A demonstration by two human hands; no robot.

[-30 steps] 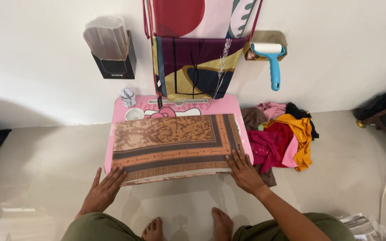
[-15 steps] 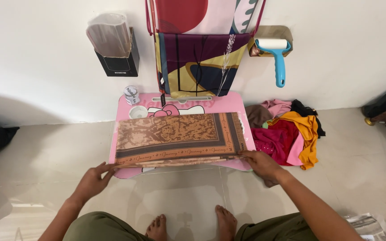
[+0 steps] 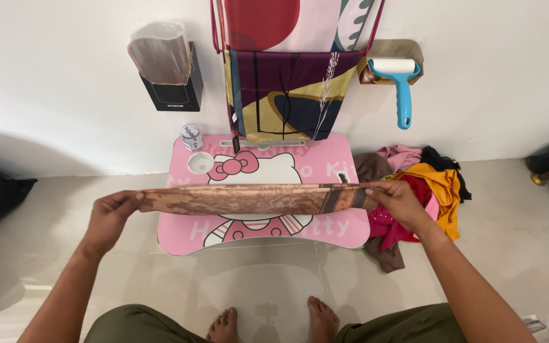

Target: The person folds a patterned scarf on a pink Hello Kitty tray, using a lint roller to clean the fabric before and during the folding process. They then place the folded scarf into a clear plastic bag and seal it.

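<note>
The brown patterned cloth is folded into a long narrow band and held lifted just above the pink lap table, left hand and right hand each pinching one end. Unfolded clothes are heaped right of the table.

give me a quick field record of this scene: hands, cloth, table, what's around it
left hand: left hand grips one end of the brown patterned folded cloth
right hand: right hand grips the other end
cloth: stretched level above the pink cartoon lap table
table: small white roll at its far left corner
right of table: pile of coloured clothes on the floor
wall: blue-handled lint roller, black holder, hanging patterned fabric
</note>
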